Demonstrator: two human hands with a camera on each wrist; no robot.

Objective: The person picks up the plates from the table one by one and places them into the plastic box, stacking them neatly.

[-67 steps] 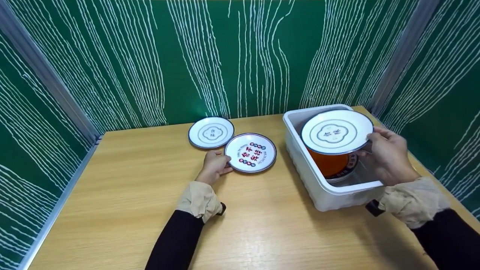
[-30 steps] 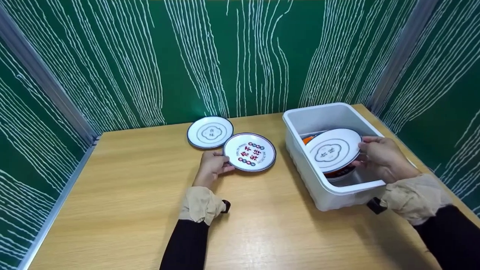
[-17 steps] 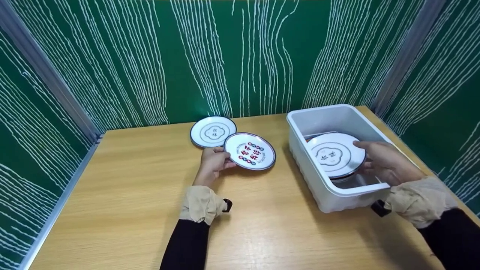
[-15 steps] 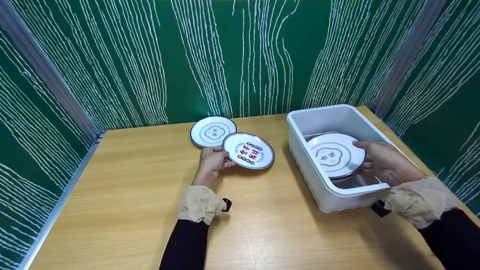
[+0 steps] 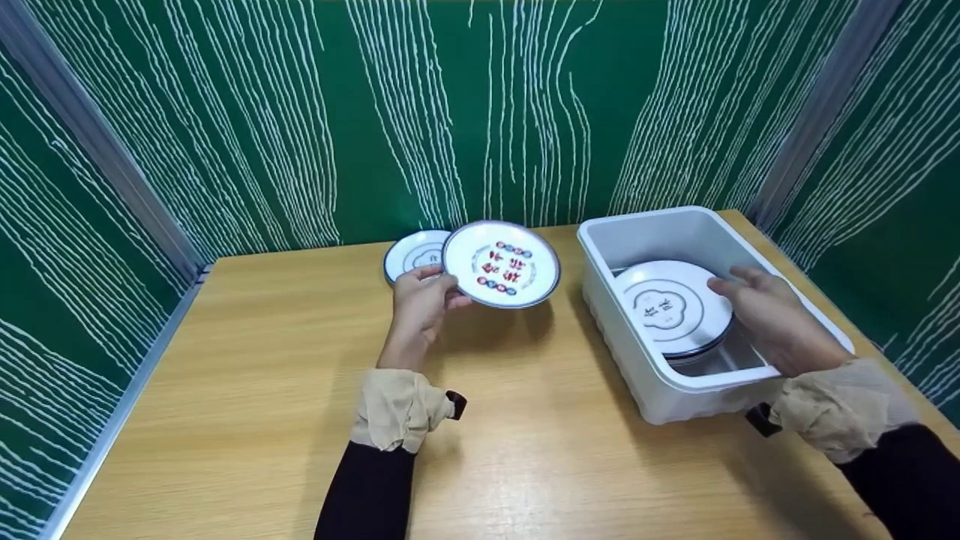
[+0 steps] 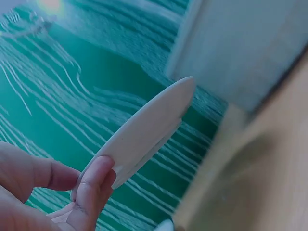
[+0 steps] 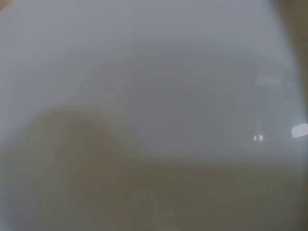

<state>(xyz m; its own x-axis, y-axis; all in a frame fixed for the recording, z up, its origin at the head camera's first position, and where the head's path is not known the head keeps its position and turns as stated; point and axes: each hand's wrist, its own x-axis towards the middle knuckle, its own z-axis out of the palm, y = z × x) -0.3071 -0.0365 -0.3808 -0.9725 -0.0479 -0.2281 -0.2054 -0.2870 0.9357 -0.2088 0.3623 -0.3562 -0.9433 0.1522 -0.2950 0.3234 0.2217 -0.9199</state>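
My left hand [image 5: 424,307] pinches the left rim of a white plate [image 5: 502,266] with red characters, lifted above the table. The left wrist view shows this plate [image 6: 139,132] almost edge-on between thumb and fingers. Behind it, partly covered, a white plate [image 5: 414,247] with a grey pattern lies on the table. Inside the white plastic bin [image 5: 611,322] another grey-patterned plate [image 5: 679,307] lies on dark-rimmed dishware, mostly hidden. My right hand [image 5: 772,315] is over the bin's right side, slightly blurred, its fingers loosely extended beside that plate's rim. The right wrist view is too blurred to show fingers.
The bin stands at the right of the wooden table [image 5: 247,390], near its back corner. Green panels [image 5: 510,112] with wavy white lines enclose the back and both sides. A metal post [image 5: 825,105] rises behind the bin.
My right hand has lowered the grey-patterned plate into the bin, and its fingers have come off the rim. My left hand has raised the red-lettered plate off the table.
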